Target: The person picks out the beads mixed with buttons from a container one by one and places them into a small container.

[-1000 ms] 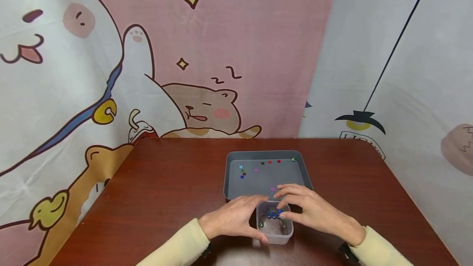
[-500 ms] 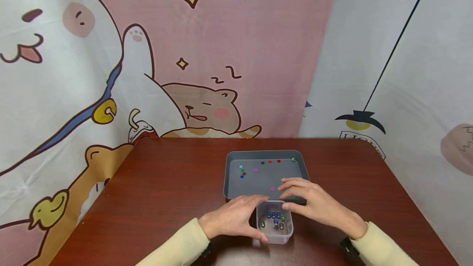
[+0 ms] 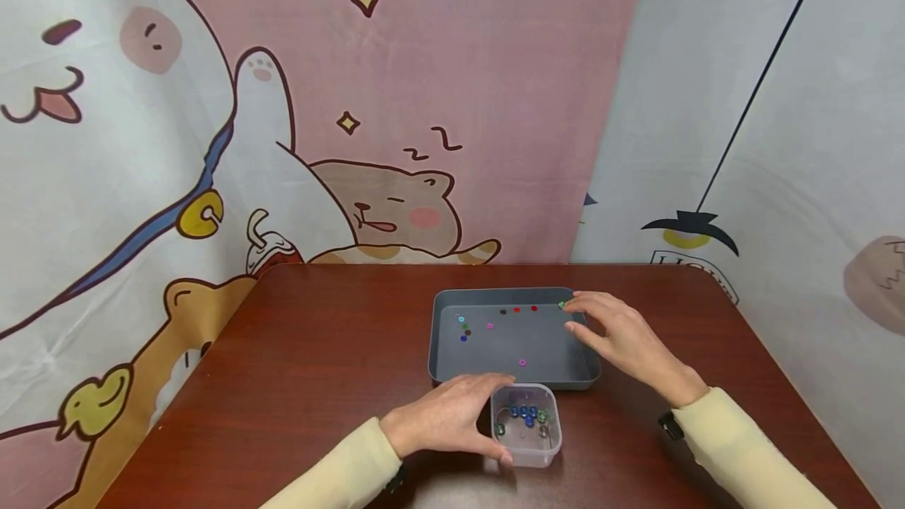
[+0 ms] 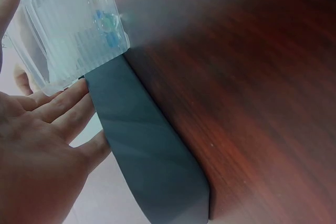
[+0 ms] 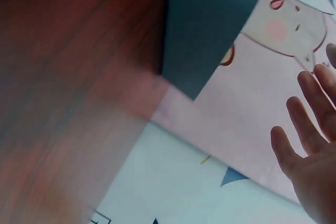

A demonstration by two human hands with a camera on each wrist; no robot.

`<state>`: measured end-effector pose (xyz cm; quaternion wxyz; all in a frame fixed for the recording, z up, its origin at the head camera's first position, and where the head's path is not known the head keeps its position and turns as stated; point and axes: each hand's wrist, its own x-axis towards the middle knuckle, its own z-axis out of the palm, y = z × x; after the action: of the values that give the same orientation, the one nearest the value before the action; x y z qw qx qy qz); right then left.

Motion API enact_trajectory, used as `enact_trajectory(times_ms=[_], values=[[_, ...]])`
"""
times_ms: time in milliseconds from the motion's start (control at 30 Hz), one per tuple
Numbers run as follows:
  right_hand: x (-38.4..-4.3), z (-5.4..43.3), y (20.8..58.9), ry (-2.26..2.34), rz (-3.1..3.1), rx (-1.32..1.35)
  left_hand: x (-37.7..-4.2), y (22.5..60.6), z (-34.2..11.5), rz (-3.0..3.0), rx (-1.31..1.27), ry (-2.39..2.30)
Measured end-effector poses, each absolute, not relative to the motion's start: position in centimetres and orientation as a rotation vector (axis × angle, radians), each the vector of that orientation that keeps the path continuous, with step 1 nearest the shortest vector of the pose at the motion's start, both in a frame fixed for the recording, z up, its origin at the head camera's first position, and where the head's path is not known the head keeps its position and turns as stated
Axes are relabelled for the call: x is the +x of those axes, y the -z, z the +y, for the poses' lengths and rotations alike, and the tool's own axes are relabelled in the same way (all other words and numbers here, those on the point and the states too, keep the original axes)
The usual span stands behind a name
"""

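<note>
My left hand [image 3: 452, 418] holds a small clear plastic container [image 3: 525, 459] at its left side, thumb at the near corner and fingers at the far one. Several blue, green and clear glass marbles [image 3: 524, 411] lie in the container. In the left wrist view, fingertips rest against the container wall [image 4: 63, 35]. My right hand [image 3: 625, 340] reaches over the right side of the grey tray [image 3: 498, 350], fingers loosely bent and apart. Its fingertips are right at a green marble [image 3: 562, 305] in the far right corner. The right wrist view shows the hand [image 5: 315, 140] with spread fingers.
Several small coloured rings lie in the tray, among them a pink ring [image 3: 522, 363], a red ring [image 3: 517, 310] and a blue ring [image 3: 463, 338]. The tray stands on a brown wooden table [image 3: 339, 336], just behind the container. A printed cloth [image 3: 481, 100] hangs behind.
My right hand has moved from above the container up and right to the tray's far right corner. Marbles in the container have shifted and come into fuller view. My left hand has stayed put.
</note>
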<state>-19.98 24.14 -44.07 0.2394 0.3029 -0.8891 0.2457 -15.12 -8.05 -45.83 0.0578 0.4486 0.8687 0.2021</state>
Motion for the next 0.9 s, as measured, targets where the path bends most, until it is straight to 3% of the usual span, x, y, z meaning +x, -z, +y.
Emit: enact_trajectory(times_ms=[900], values=[[-26.6,25.7,47.3,-0.541,-2.764,0.656,-15.2,45.9,-8.1,2.634,1.348,-0.589]])
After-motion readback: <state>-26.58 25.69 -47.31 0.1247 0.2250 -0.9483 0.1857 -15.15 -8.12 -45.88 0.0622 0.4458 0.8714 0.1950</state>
